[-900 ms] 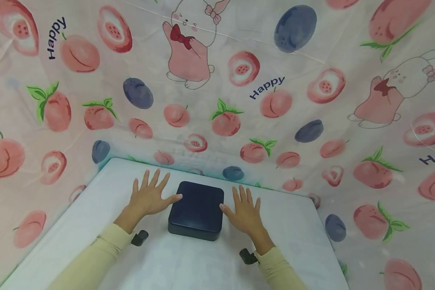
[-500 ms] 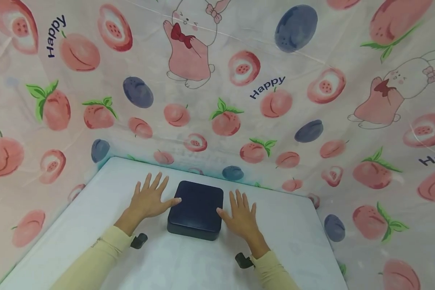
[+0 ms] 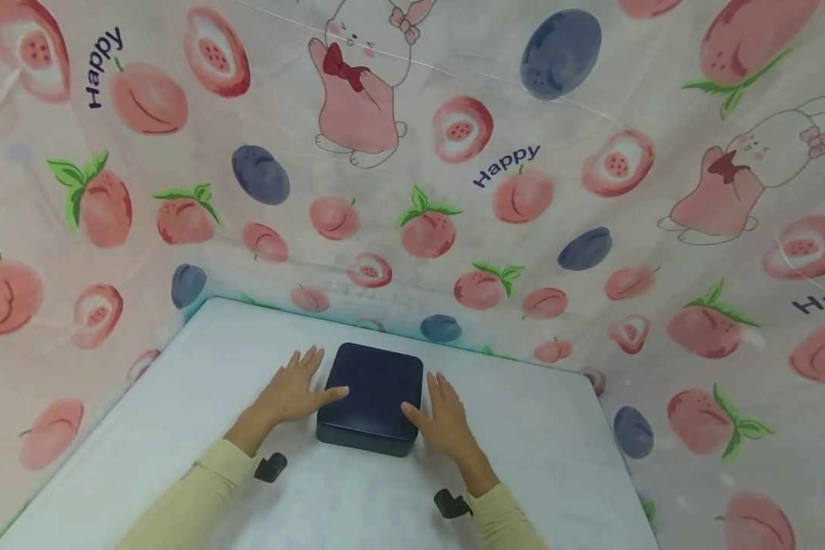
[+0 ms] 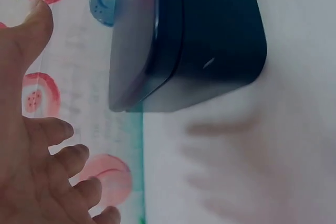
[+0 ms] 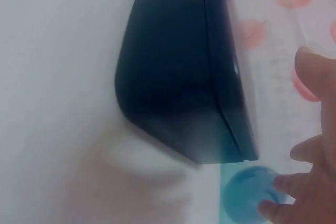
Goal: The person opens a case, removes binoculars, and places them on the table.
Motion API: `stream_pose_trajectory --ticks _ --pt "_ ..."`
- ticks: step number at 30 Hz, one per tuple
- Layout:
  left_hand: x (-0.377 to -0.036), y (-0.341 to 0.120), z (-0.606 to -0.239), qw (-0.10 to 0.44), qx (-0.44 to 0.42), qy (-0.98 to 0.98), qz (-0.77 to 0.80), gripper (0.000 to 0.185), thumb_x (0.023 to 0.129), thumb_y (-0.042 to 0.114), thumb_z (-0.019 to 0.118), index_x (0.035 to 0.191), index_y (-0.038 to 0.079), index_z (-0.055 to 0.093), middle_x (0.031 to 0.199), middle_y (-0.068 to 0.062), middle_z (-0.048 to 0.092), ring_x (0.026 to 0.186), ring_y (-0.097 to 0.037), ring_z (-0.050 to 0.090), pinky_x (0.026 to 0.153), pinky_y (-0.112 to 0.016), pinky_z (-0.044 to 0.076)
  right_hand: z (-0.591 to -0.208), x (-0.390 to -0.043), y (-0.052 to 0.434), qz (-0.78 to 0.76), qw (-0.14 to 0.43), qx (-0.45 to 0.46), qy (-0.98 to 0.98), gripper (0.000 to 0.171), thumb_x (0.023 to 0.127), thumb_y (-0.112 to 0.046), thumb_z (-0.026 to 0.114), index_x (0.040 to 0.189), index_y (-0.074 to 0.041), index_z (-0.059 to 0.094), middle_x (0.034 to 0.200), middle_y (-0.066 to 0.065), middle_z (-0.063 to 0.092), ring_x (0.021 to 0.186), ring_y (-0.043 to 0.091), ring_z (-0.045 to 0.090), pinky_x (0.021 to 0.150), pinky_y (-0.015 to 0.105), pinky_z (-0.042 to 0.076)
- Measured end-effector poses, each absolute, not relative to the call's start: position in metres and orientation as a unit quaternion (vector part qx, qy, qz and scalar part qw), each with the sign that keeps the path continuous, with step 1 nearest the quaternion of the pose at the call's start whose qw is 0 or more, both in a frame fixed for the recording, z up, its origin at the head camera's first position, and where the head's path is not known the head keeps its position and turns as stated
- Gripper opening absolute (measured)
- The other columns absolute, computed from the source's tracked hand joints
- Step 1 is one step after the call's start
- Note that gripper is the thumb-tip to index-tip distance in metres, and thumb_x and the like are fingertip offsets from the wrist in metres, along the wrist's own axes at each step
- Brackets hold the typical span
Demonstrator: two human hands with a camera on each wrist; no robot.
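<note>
We see a dark box (image 3: pixel 370 401) on the white table (image 3: pixel 522 435), between the left hand (image 3: pixel 289 393) and the right hand (image 3: pixel 448 426); both hands are wide, fingers extended and thumbs pointing inward, and neither holds anything. From the head view the thumbs overlap the box's top, yet both wrist views show us gaps between hand and box; a seam runs round its side, and its inside is hidden from us. Each wrist view cuts off the box at the upper edge and its own hand at the side; a few fingertips intrude at the top of the right one, the rest of that hand out of frame. On the box's side we find a small pale mark (image 4: pixel 209 63), too small to make out; the patterned sheet (image 3: pixel 385 183) behind reads "Happy" twice, while a third word at the right edge is cut after "Ha" and part of a letter; the pale sleeves (image 3: pixel 192 489) run out of frame below, a black wrist device (image 3: pixel 271 467) beside the left cuff.
</note>
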State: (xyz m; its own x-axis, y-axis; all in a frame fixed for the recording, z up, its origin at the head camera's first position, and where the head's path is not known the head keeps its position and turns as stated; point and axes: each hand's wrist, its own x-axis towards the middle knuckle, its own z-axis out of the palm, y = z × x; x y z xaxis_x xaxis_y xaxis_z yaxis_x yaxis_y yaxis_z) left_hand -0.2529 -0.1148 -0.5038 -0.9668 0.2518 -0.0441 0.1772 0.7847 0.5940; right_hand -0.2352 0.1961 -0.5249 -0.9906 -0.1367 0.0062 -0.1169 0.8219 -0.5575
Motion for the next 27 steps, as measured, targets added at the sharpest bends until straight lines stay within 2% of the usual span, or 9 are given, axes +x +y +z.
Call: stream_pose_trajectory --ticks 3,7,10,15,19,23,27 --pt "-0.251 -0.112 -0.507 0.094 0.105 0.925 0.352 0.111 0.091 0.071 0.064 0.165 0.000 0.020 0.173 -0.025 0.018 0.160 -0.052 0.010 0.126 -0.071 0.016 -0.530 -0.235 0.194 -0.335 0.024 -0.057 0.940 0.093 0.098 -0.058 0.063 0.165 -0.005 0.025 0.173 0.025 0.019 0.159 0.050 0.018 0.123 0.074 0.020" --pt "-0.248 -0.109 -0.510 0.133 0.087 0.909 0.386 0.116 0.086 0.064 0.076 0.165 0.000 0.020 0.169 -0.029 0.026 0.157 -0.052 0.022 0.123 -0.070 0.026 -0.534 -0.235 0.191 -0.386 0.027 -0.042 0.921 0.094 0.097 -0.055 0.067 0.164 -0.004 0.026 0.172 0.027 0.021 0.158 0.051 0.020 0.124 0.073 0.021" --pt "-0.247 -0.107 -0.512 0.147 0.074 0.900 0.404 0.113 0.085 0.055 0.081 0.164 0.000 0.023 0.165 -0.033 0.031 0.153 -0.054 0.030 0.120 -0.070 0.032 -0.537 -0.236 0.188 -0.419 0.026 -0.024 0.907 0.096 0.094 -0.051 0.071 0.164 -0.003 0.026 0.170 0.027 0.026 0.156 0.050 0.027 0.124 0.070 0.025" --pt "-0.250 -0.106 -0.514 0.170 0.046 0.859 0.481 0.104 0.087 0.039 0.085 0.164 0.001 0.026 0.165 -0.032 0.033 0.153 -0.052 0.031 0.121 -0.067 0.034 -0.541 -0.236 0.182 -0.462 0.017 0.022 0.887 0.092 0.093 -0.041 0.078 0.163 -0.006 0.030 0.165 0.024 0.038 0.145 0.046 0.046 0.115 0.066 0.042" --pt "-0.252 -0.107 -0.517 0.171 0.013 0.826 0.537 0.097 0.086 0.025 0.086 0.162 0.001 0.031 0.166 -0.025 0.037 0.150 -0.048 0.040 0.118 -0.062 0.042 -0.542 -0.239 0.177 -0.506 0.007 0.064 0.860 0.086 0.090 -0.026 0.081 0.161 -0.008 0.036 0.160 0.020 0.046 0.135 0.038 0.054 0.106 0.056 0.053" --pt "-0.253 -0.107 -0.521 0.162 -0.022 0.808 0.566 0.089 0.086 0.015 0.085 0.159 -0.001 0.037 0.161 -0.023 0.046 0.143 -0.044 0.051 0.115 -0.058 0.046 -0.542 -0.242 0.173 -0.538 0.002 0.094 0.838 0.082 0.087 -0.013 0.081 0.158 -0.006 0.041 0.150 0.019 0.053 0.123 0.032 0.057 0.096 0.046 0.057" --pt "-0.254 -0.105 -0.524 0.153 -0.048 0.805 0.572 0.078 0.087 0.009 0.082 0.154 -0.005 0.045 0.147 -0.028 0.056 0.129 -0.040 0.061 0.111 -0.056 0.049 -0.543 -0.243 0.172 -0.540 0.004 0.110 0.834 0.075 0.085 -0.005 0.081 0.152 -0.001 0.048 0.132 0.019 0.061 0.111 0.029 0.062 0.089 0.040 0.057"
